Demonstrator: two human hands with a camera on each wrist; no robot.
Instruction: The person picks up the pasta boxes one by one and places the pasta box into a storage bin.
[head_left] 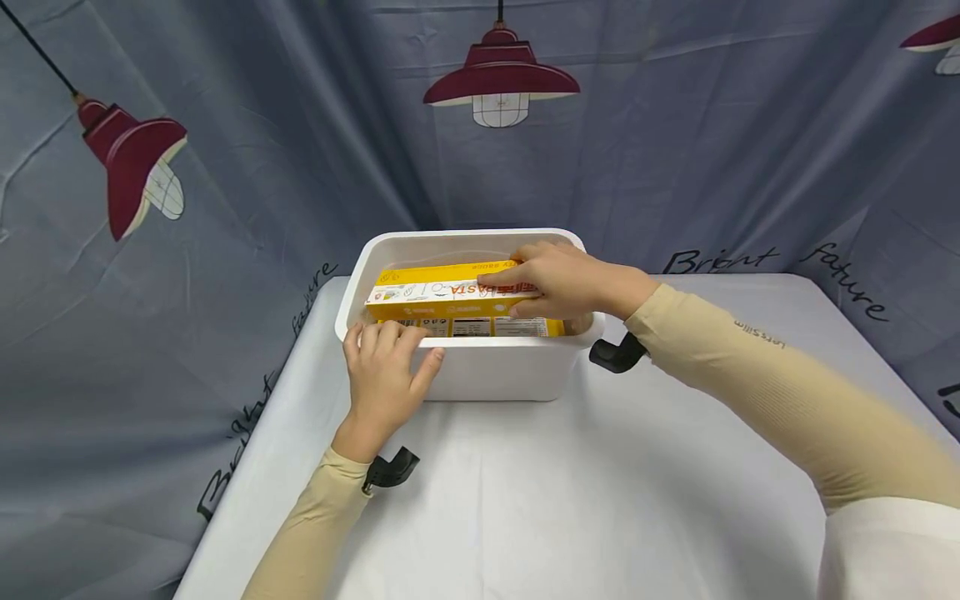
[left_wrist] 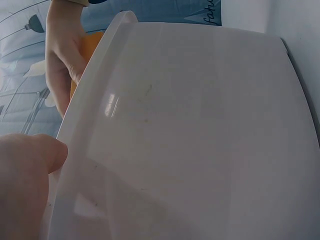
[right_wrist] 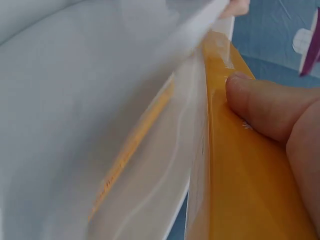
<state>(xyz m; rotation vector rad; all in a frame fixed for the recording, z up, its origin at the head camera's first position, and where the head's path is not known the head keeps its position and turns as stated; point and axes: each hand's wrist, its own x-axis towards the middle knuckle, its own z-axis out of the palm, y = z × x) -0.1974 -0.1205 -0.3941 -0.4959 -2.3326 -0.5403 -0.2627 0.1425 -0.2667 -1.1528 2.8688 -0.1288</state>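
A white plastic bin [head_left: 495, 373] stands on the table in the head view. My left hand [head_left: 384, 373] holds its near rim at the left, fingers over the edge; the left wrist view shows the thumb [left_wrist: 52, 152] against the rim. With my right hand [head_left: 566, 279] I grip a yellow and white pasta box [head_left: 420, 293] by its right part, inside the bin's opening. In the right wrist view, the thumb [right_wrist: 260, 105] presses on the box's orange face [right_wrist: 250, 185]. Below it in the bin is another yellow box [head_left: 471, 327], partly hidden.
The table [head_left: 600, 483] has a white cover. Behind it hangs a blue-grey curtain [head_left: 300, 125] printed with red lamps and lettering. A black wrist mount [head_left: 618, 354] on the right arm is close to the bin's right side.
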